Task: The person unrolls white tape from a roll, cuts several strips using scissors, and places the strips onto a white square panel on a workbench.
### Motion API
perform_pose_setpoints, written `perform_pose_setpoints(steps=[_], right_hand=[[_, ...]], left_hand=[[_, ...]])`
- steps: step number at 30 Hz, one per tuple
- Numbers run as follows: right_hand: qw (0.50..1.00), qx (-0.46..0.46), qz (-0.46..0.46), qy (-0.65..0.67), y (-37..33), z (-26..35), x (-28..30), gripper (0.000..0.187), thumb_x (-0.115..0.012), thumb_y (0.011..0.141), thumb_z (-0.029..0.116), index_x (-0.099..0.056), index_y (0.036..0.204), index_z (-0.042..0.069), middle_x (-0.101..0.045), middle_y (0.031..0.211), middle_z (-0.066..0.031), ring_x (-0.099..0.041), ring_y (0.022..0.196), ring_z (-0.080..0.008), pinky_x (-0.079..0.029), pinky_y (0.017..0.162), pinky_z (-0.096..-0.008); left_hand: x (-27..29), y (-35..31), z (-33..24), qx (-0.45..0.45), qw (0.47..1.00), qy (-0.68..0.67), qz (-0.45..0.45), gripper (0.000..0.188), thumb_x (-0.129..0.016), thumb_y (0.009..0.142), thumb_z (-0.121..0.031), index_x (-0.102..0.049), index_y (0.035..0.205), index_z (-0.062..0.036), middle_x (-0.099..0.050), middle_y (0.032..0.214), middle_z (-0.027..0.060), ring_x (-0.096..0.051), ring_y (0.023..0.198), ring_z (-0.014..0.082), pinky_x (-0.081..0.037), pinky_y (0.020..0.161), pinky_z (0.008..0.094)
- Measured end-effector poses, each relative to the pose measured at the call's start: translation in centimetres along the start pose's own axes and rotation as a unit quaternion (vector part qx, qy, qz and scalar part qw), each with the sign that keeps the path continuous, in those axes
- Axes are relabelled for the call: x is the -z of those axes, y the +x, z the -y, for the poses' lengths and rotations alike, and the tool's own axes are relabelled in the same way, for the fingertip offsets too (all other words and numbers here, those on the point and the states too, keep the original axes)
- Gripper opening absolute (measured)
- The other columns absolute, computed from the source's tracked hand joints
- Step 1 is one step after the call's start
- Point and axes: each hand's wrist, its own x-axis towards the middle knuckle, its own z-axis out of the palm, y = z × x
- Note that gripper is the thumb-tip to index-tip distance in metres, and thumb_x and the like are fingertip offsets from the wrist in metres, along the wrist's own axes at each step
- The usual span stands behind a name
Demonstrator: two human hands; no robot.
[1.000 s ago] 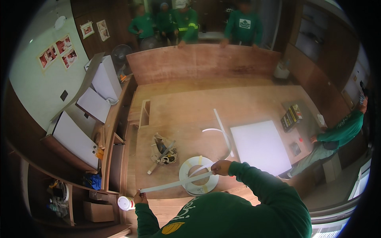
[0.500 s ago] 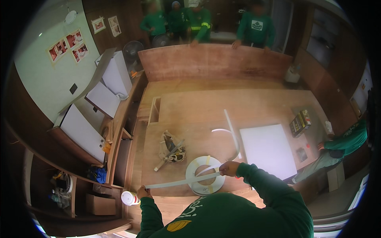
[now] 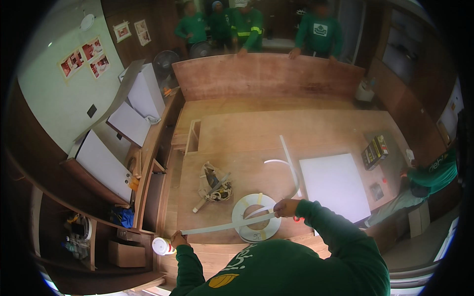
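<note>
A white edge-banding strip (image 3: 210,228) is stretched between my two hands above the near edge of the wooden board. Its left end is pinched in my left hand (image 3: 179,240), close to a white tub (image 3: 163,246). My right hand (image 3: 286,208) grips the strip further along, above the right side of the coil. That coil of white edge banding (image 3: 240,209) lies flat on the board, partly covered by the strip. A small red ring-shaped thing (image 3: 298,218) shows just beside my right hand. Beyond it, a loose curved length of banding (image 3: 290,167) rests on the board.
A white panel (image 3: 333,185) lies right of the banding. On the wooden board (image 3: 237,143) are a bag of tools (image 3: 217,187) and a dark box (image 3: 375,153). A co-worker (image 3: 437,175) sits at the right. People stand behind an upright board (image 3: 266,76). Shelving (image 3: 126,254) lines the left.
The view has shifted very slightly. My hands keep the strip stretched in nearly the same place. The co-worker's hand at the right has drawn back a little.
</note>
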Motion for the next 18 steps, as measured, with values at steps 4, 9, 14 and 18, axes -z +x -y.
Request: perform_pose_setpoints(steps=[4, 9, 14, 18], right_hand=[[0.997, -0.015, 0.036, 0.063, 0.0, -0.5, 0.6, 0.017, -0.063, 0.081, 0.022, -0.071, 0.088, 0.009, -0.060, 0.069, -0.0011, -0.056, 0.067, -0.0124, -0.047, 0.064, -0.0285], [0.998, 0.048, 0.012, 0.033, 1.2, -2.3, 0.1, 0.018, -0.059, 0.084, 0.024, -0.067, 0.090, 0.008, -0.054, 0.070, -0.0028, -0.051, 0.064, -0.0136, -0.044, 0.055, -0.0309], [0.991, 0.121, -0.026, -0.055, 4.5, -4.7, -1.1, 0.023, -0.065, 0.080, 0.021, -0.069, 0.094, 0.004, -0.067, 0.084, -0.0134, -0.062, 0.082, -0.0252, -0.048, 0.077, -0.0380], [0.984, 0.151, -0.049, -0.082, 5.9, -5.1, -2.0, 0.021, -0.063, 0.080, 0.020, -0.069, 0.093, 0.005, -0.066, 0.090, -0.0155, -0.062, 0.086, -0.0299, -0.047, 0.080, -0.0397]], left_hand=[[-0.6, 0.1, -0.1, -0.012, 1.000, -0.008, 0.001, 0.012, -0.060, 0.082, 0.003, -0.061, 0.092, -0.0025, -0.063, 0.085, 0.0116, -0.063, 0.070, 0.0241, -0.058, 0.065, 0.0356], [0.3, 3.0, 1.5, 0.008, 0.998, -0.015, 0.058, 0.008, -0.062, 0.082, -0.001, -0.060, 0.090, -0.0029, -0.062, 0.082, 0.0097, -0.062, 0.069, 0.0215, -0.056, 0.064, 0.0345], [1.8, 5.4, 3.7, -0.109, 0.933, 0.332, 0.083, 0.018, -0.066, 0.082, -0.008, -0.061, 0.097, 0.0015, -0.064, 0.086, 0.0120, -0.063, 0.076, 0.0218, -0.054, 0.069, 0.0339], [-2.8, -1.5, 2.9, -0.310, 0.865, 0.379, 0.114, 0.028, -0.068, 0.082, -0.011, -0.062, 0.105, 0.0041, -0.067, 0.091, 0.0139, -0.065, 0.084, 0.0249, -0.052, 0.079, 0.0351]])
